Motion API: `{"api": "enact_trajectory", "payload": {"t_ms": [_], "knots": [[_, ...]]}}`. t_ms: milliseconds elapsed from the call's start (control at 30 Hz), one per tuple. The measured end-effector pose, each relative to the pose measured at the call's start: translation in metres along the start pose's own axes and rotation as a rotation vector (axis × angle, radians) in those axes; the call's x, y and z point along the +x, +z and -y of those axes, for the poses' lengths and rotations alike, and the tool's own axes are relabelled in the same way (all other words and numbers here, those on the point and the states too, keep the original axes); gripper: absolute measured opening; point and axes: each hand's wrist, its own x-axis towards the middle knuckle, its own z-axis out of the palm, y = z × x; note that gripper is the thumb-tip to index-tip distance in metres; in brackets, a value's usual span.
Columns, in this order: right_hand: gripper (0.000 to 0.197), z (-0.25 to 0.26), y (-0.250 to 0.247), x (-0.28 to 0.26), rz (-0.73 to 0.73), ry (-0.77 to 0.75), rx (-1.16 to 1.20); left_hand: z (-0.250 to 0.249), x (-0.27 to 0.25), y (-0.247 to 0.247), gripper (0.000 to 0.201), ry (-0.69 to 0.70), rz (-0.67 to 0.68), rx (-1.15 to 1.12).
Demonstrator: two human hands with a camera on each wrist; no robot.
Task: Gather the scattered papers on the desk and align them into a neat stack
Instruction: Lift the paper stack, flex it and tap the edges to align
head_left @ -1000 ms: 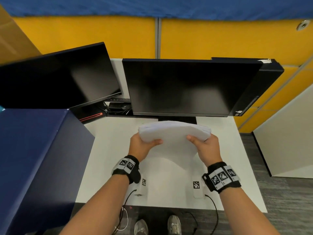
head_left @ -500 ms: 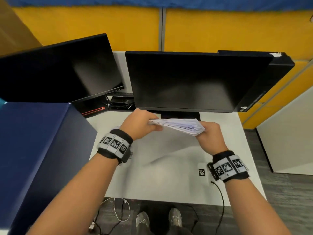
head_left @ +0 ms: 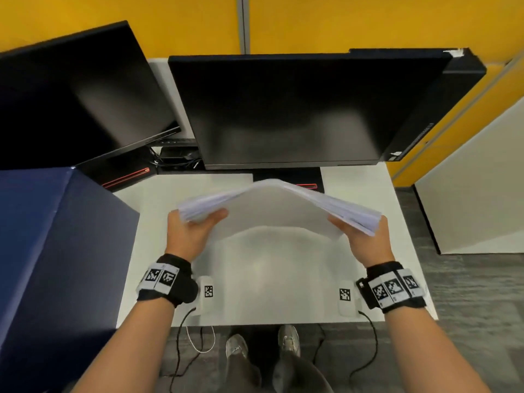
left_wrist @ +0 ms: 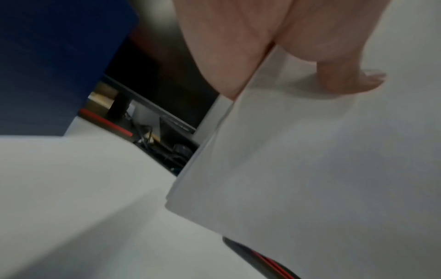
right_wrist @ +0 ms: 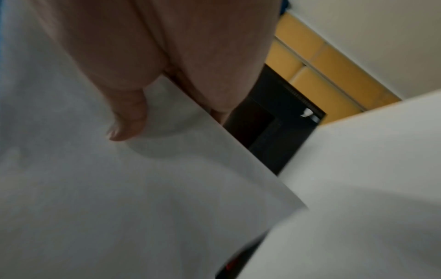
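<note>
A thick stack of white papers (head_left: 279,205) hangs above the white desk (head_left: 158,211), bowed upward in the middle. My left hand (head_left: 188,232) grips its left end, thumb on the near face. My right hand (head_left: 364,236) grips the right end, where the sheet edges fan out unevenly. In the left wrist view the thumb (left_wrist: 346,79) presses on the stack (left_wrist: 310,169), with the fingers hidden behind it. The right wrist view shows the thumb (right_wrist: 130,120) pressing the stack (right_wrist: 119,188) the same way.
Two dark monitors (head_left: 283,109) (head_left: 73,97) stand at the back of the desk, with the centre stand (head_left: 286,178) just behind the papers. A large dark blue box (head_left: 51,251) stands at the left. Two tagged white devices (head_left: 208,293) (head_left: 346,297) sit near the front edge.
Half a second ago the papers were held edge-on and flat near the monitor. Now both hands have spread apart and tipped the stack toward me, bowing it upward.
</note>
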Motion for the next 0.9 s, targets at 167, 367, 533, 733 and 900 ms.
{"api": "enact_trajectory", "payload": {"t_ms": [167, 367, 533, 733, 900], "knots": [[0.044, -0.056, 0.010, -0.002, -0.056, 0.135, 0.032, 0.045, -0.010, 0.027, 0.039, -0.119, 0.104, 0.046], [0.023, -0.050, 0.017, 0.005, -0.175, 0.179, 0.084, 0.039, 0.000, 0.034, 0.016, -0.107, 0.045, 0.019], [0.054, -0.055, 0.008, 0.002, -0.101, 0.125, 0.112, 0.050, 0.002, 0.024, 0.037, -0.074, 0.142, 0.088], [0.026, -0.047, 0.021, 0.011, -0.122, 0.143, 0.073, 0.046, 0.003, 0.031, 0.010, -0.104, 0.017, 0.016], [0.012, -0.050, 0.023, 0.001, -0.069, 0.160, -0.008, 0.058, -0.008, 0.030, 0.010, -0.178, 0.014, -0.018]]}}
